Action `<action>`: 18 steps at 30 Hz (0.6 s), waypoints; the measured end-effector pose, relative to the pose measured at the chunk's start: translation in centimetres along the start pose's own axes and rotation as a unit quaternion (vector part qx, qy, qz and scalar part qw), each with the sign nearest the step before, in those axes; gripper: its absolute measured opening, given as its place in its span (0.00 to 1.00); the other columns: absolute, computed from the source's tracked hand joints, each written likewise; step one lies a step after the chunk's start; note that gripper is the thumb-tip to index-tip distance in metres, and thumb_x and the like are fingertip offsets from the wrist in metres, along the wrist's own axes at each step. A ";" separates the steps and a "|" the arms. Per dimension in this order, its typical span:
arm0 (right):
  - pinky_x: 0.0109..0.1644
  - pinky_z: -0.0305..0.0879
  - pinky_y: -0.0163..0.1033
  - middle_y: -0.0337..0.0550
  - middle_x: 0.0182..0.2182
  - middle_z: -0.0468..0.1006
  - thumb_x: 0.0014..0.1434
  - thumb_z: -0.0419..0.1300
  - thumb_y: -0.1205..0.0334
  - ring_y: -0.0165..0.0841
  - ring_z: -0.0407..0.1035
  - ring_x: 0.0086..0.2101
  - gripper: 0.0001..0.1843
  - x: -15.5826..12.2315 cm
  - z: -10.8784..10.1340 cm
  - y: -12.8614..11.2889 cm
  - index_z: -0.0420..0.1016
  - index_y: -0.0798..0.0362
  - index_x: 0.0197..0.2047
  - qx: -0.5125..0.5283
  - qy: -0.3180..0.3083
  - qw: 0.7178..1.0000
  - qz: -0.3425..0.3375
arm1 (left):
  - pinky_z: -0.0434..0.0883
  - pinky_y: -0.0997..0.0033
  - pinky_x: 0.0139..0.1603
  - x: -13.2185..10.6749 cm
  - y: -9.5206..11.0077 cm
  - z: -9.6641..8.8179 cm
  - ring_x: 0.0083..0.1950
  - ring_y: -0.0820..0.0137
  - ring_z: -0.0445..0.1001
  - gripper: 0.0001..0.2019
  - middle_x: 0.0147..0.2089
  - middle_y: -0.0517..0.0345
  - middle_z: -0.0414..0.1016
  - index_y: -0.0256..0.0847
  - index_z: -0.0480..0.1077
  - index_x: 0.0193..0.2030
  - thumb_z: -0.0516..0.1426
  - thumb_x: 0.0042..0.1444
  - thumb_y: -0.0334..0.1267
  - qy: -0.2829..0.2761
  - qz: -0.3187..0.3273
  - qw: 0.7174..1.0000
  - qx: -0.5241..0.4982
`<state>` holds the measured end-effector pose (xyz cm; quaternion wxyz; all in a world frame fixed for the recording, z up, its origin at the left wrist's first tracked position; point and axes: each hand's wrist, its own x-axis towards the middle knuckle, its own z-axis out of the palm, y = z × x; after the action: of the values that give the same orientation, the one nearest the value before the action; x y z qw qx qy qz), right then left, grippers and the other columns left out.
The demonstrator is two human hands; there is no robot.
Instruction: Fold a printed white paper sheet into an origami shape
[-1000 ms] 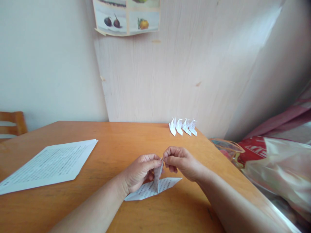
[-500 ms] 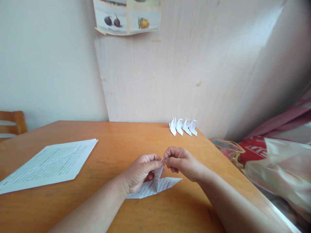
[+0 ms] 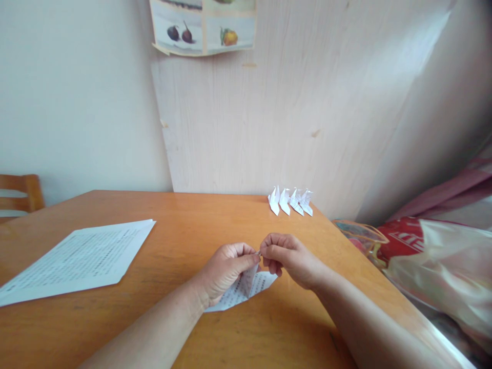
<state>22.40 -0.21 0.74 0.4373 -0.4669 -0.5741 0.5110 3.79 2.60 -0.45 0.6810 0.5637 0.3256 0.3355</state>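
Observation:
A folded piece of printed paper [image 3: 262,281], with wing-like flaps spread to both sides and a raised middle ridge, is between my hands near the front of the table. My left hand [image 3: 234,269] pinches the upright part near its top with thumb and fingers, covering much of the left flap. Right beside it, my right hand [image 3: 283,255] is closed in a pinch on the small tip at the top of the same paper. The fingertips of both hands nearly meet there, and the tip itself is mostly hidden.
A stack of printed sheets [image 3: 82,259] lies on the wooden table [image 3: 184,225] at left. Several folded paper cranes [image 3: 285,201] stand in a row at the far right corner. Plastic bags [image 3: 442,271] crowd the table's right side. A wooden chair [image 3: 34,193] is at far left.
The folded paper has tilted and shifted slightly up, its right flap now nearer my right hand. Both hands keep their pinch at the top with hardly any movement.

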 end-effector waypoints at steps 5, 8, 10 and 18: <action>0.22 0.59 0.31 0.36 0.22 0.74 0.54 0.61 0.61 0.25 0.65 0.20 0.05 -0.1 0.2 -0.3 0.71 0.53 0.31 -0.047 0.015 0.999 -0.003 | 0.54 0.74 0.26 0.0 0.0 0.2 0.24 0.78 0.58 0.18 0.22 0.64 0.65 0.36 0.71 0.29 0.69 0.51 0.49 -0.005 0.004 1.000 -0.013; 0.22 0.61 0.31 0.37 0.22 0.74 0.56 0.61 0.61 0.26 0.66 0.20 0.06 -0.1 0.2 -0.3 0.71 0.53 0.31 -0.058 0.014 0.998 -0.007 | 0.54 0.73 0.27 0.0 0.0 0.2 0.23 0.78 0.58 0.18 0.22 0.64 0.65 0.37 0.71 0.29 0.69 0.51 0.49 -0.005 0.005 1.000 -0.015; 0.23 0.62 0.31 0.37 0.23 0.75 0.57 0.62 0.60 0.26 0.67 0.21 0.06 -0.1 0.1 -0.3 0.72 0.54 0.32 -0.057 0.008 0.998 -0.009 | 0.55 0.73 0.28 0.0 0.1 0.2 0.23 0.78 0.57 0.18 0.22 0.64 0.65 0.37 0.71 0.28 0.69 0.50 0.49 0.000 0.007 1.000 -0.012; 0.24 0.64 0.31 0.38 0.23 0.76 0.59 0.60 0.60 0.26 0.68 0.22 0.06 -0.1 0.4 -0.1 0.71 0.53 0.33 -0.081 0.007 0.996 -0.020 | 0.57 0.72 0.29 0.1 0.1 0.3 0.23 0.78 0.58 0.18 0.23 0.63 0.67 0.37 0.70 0.29 0.70 0.49 0.48 -0.008 0.004 0.999 -0.044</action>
<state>22.06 -0.40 0.84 0.4120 -0.4929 -0.6200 0.4504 4.04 2.52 -0.33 0.7058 0.5374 0.3030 0.3481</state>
